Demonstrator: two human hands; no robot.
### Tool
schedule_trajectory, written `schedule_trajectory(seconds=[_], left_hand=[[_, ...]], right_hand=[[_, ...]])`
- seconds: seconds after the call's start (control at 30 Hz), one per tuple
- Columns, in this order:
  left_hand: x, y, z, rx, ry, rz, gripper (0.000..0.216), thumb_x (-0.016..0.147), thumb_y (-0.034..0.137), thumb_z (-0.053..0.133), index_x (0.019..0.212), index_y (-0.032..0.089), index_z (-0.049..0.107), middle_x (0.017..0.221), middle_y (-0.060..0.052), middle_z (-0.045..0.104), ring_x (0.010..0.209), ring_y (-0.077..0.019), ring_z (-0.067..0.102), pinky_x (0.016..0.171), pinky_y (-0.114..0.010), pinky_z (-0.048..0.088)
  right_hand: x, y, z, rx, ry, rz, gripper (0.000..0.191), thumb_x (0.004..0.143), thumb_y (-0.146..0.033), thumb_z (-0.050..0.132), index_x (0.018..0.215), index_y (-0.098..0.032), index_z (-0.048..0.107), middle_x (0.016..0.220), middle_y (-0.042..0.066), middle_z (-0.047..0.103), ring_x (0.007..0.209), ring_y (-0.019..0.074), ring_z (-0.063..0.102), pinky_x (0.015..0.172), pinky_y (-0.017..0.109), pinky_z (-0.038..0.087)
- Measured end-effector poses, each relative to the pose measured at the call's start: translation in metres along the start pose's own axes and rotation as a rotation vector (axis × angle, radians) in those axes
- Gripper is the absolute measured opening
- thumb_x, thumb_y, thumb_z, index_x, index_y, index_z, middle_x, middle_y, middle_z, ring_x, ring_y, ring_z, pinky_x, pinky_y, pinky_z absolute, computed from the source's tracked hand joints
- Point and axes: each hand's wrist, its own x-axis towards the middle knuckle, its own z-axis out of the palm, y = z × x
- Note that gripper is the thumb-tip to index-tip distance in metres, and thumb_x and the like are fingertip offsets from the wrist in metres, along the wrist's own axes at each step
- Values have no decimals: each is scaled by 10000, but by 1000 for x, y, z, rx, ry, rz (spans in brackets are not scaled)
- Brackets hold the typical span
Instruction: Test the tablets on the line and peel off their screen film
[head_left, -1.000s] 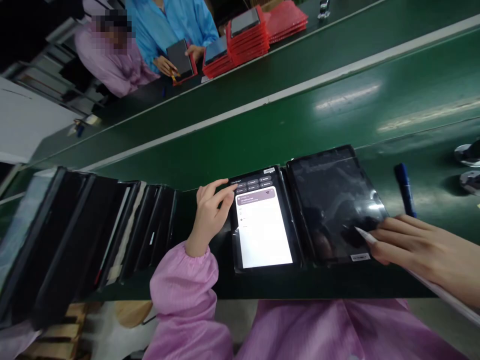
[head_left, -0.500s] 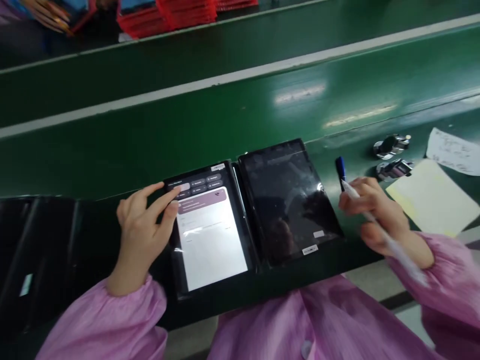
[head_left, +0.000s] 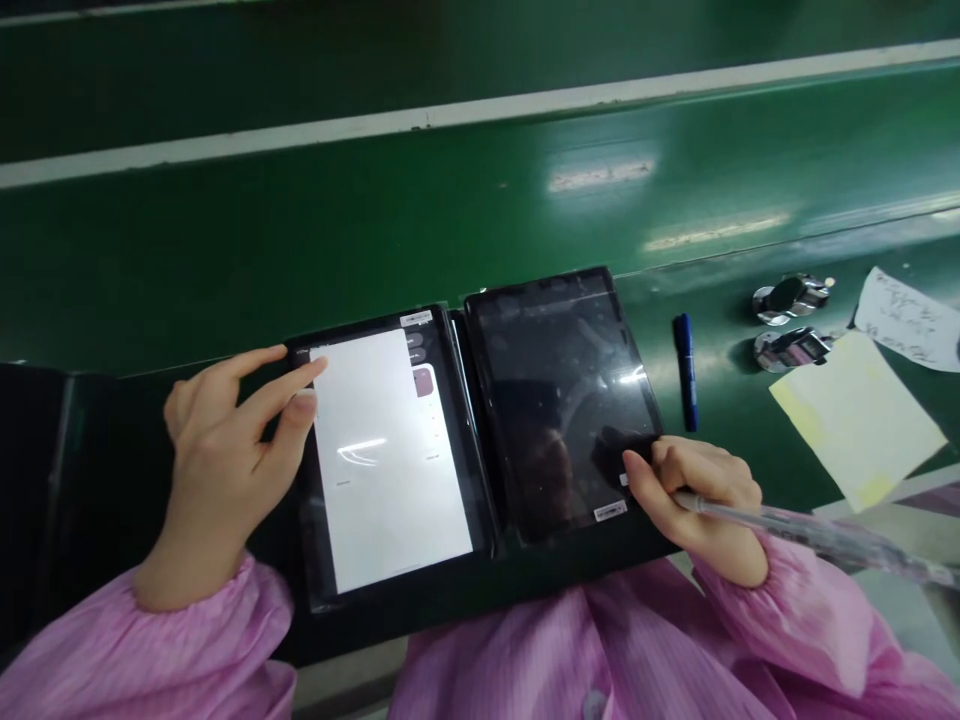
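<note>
A tablet (head_left: 390, 460) with its screen lit mostly white lies on the green bench. My left hand (head_left: 225, 450) is over its upper left corner, fingers apart, with the index fingertip at the screen. Beside it on the right rests a second tablet (head_left: 555, 390), its screen dark, with small white labels near its bottom edge. My right hand (head_left: 709, 500) has thumb and fingers closed at that tablet's lower right corner. A clear, whitish pen (head_left: 810, 530) is tucked in the same hand, pointing back over the sleeve.
A blue marker (head_left: 686, 375) lies right of the dark tablet. Farther right are two shiny metal pieces (head_left: 791, 298), a yellowish sheet (head_left: 862, 420) and a handwritten paper (head_left: 911, 320). Black flat items (head_left: 30, 480) are at the far left. A pale strip (head_left: 487, 110) crosses the green surface behind.
My right hand has come left and down to the dark tablet's corner, still with the pen. On the lit tablet, a white window now covers most of the grey tiles.
</note>
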Motion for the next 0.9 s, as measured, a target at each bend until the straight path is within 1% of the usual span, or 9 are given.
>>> schedule_trajectory(seconds=[0.17, 0.33, 0.6, 0.73, 0.9], left_hand=[[-1, 3, 1, -13, 10, 8, 404, 1070, 475, 510, 1201, 241, 813, 1291, -168, 734, 1232, -374, 685, 1117, -571, 445], [-1, 4, -1, -22, -6, -15, 373, 1072, 460, 513, 1235, 286, 800, 1316, -134, 727, 1263, -354, 673, 1135, -553, 437], [0, 6, -2, -24, -22, -33, 398, 1074, 496, 498, 1218, 285, 803, 1293, -122, 731, 1229, -337, 677, 1131, -546, 439], [0, 7, -3, -32, -14, -26, 401, 1082, 469, 496, 1223, 252, 803, 1306, -144, 725, 1260, -352, 670, 1136, -551, 432], [0, 7, -1, -38, -4, -11, 367, 1083, 436, 516, 1245, 264, 796, 1324, -131, 718, 1272, -345, 665, 1142, -544, 430]], right_hand=[[-1, 1, 0, -45, -35, -19, 479, 900, 17, 661, 686, -224, 307, 567, -81, 328, 465, 71, 320, 468, 300, 256], [-3, -1, -1, -69, -42, -7, 493, 903, 23, 662, 697, -230, 292, 586, -76, 324, 471, 80, 318, 472, 311, 254], [-1, -2, -4, -34, -72, -35, 490, 891, 68, 632, 731, -224, 272, 603, -75, 295, 491, 69, 293, 479, 303, 233], [-1, -1, -3, -2, -44, -7, 503, 902, 66, 622, 740, -229, 249, 617, -78, 256, 485, 68, 269, 471, 302, 228], [-1, -2, -3, -41, -72, -6, 487, 885, 63, 649, 717, -219, 290, 598, -79, 313, 483, 64, 306, 472, 303, 245]])
